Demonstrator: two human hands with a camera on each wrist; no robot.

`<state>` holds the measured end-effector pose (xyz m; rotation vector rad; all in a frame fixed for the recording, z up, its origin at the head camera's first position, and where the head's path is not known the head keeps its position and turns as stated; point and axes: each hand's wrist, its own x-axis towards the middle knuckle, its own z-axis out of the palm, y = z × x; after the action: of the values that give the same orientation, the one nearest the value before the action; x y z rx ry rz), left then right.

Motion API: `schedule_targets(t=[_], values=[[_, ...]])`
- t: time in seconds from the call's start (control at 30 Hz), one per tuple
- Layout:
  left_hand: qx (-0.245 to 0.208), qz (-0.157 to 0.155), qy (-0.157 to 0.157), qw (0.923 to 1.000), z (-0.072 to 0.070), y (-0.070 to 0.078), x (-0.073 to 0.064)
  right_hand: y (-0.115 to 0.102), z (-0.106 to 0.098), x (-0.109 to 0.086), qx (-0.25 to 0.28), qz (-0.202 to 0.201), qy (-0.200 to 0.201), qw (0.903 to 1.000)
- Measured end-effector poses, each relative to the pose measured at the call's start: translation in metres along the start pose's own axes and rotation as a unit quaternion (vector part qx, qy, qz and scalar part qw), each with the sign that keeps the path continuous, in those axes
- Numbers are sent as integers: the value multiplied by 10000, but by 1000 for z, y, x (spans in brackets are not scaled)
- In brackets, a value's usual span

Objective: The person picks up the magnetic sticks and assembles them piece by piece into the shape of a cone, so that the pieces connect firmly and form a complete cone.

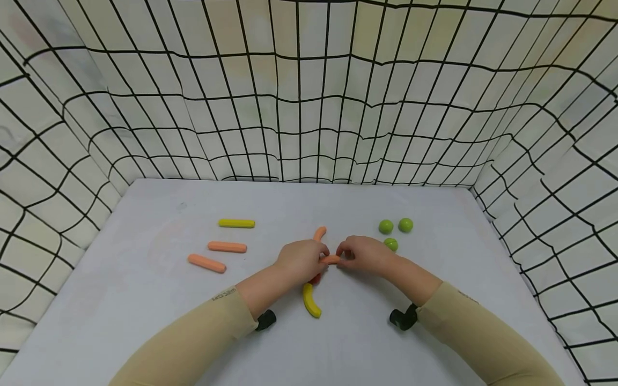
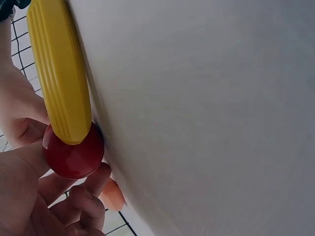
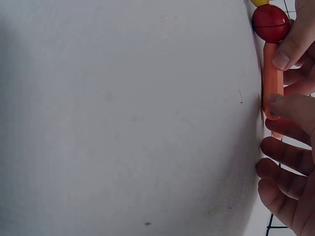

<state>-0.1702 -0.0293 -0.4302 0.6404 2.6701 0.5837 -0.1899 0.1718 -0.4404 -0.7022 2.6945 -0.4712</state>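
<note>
Both hands meet over a small assembly of toy rods and a ball. My left hand (image 1: pixel 300 261) pinches a ribbed orange rod (image 3: pixel 273 78) near the red ball (image 2: pixel 74 155), thumb on one side and fingers behind. At the rod's other end, the thumb and forefinger of my right hand (image 1: pixel 369 254) grip it, the other fingers loosely bent. A curved yellow rod (image 1: pixel 311 301) runs from the ball toward me. Past the left hand, another curved orange rod (image 1: pixel 319 234) points away; its near end is hidden behind that hand.
Left of the hands lie a straight yellow rod (image 1: pixel 236 223) and two straight orange rods (image 1: pixel 227 247), side by side. Several green balls (image 1: pixel 385 227) sit just beyond the right hand. Black netting (image 1: pixel 299 118) borders the white tabletop (image 1: pixel 159 214) at the back and sides.
</note>
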Motion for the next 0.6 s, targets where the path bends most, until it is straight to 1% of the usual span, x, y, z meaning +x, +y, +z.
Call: schedule_targets(t=[0.3,0.53,0.6], values=[[182,-82,-45,9998,1,2,1,1,1,0,-67,-108,94,9999],[383,-23,113,9992,0,2,2,1,0,-2,-64,-319,210,9993],[384,-39,108,9992,0,2,2,0,-1,-2,-77,-382,237,9990]])
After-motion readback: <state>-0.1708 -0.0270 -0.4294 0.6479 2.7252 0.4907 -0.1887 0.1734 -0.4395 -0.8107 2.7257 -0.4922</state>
